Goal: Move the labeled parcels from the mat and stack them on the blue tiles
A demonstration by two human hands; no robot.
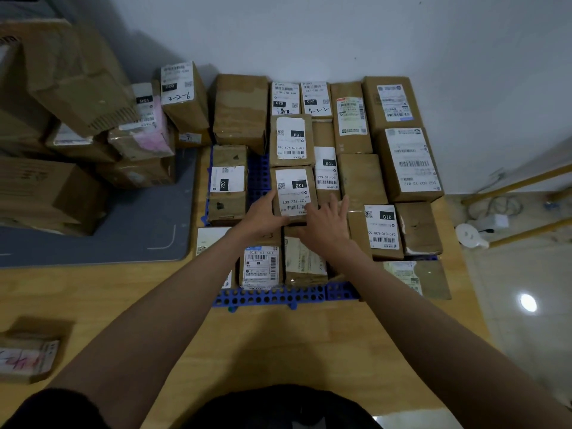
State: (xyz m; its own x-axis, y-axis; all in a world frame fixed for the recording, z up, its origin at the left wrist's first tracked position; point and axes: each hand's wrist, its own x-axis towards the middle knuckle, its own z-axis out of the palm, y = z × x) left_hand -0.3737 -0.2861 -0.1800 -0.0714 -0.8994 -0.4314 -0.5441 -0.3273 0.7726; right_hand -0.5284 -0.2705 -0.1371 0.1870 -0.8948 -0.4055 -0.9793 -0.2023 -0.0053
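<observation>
Both hands were on the parcel labelled 122 (293, 193), which sat on top of the stack on the blue tiles (272, 297), and everything else can be placed from that box. The left hand (263, 213) gripped its near left corner, fingers curled against the left side and thumb along the near edge. The right hand (325, 224) lay at its near right corner with the fingers straight and spread, pressing flat on the box's right edge and the cardboard beside it. Directly behind the 122 parcel, touching it, stood the parcel labelled 15H (291, 140), at about the same height. Just right of it lay the lower parcel labelled 150 (326, 168), and farther right and nearer the person, the parcel labelled 010 (382, 227). To the left of the 122 parcel, across a gap where bare blue tile showed, lay the parcel labelled 220 (227, 184). Nearer the person than the 122 parcel, under the wrists, more labelled boxes filled the front row, with the tiles' edge showing below them. Well to the left of the 122 parcel lay the grey mat (148, 218), with a heap of brown parcels (93, 128) piled on its far and left parts. Far nearer and to the left, a single small parcel (29, 354) lay on the wooden floor (278, 345).
</observation>
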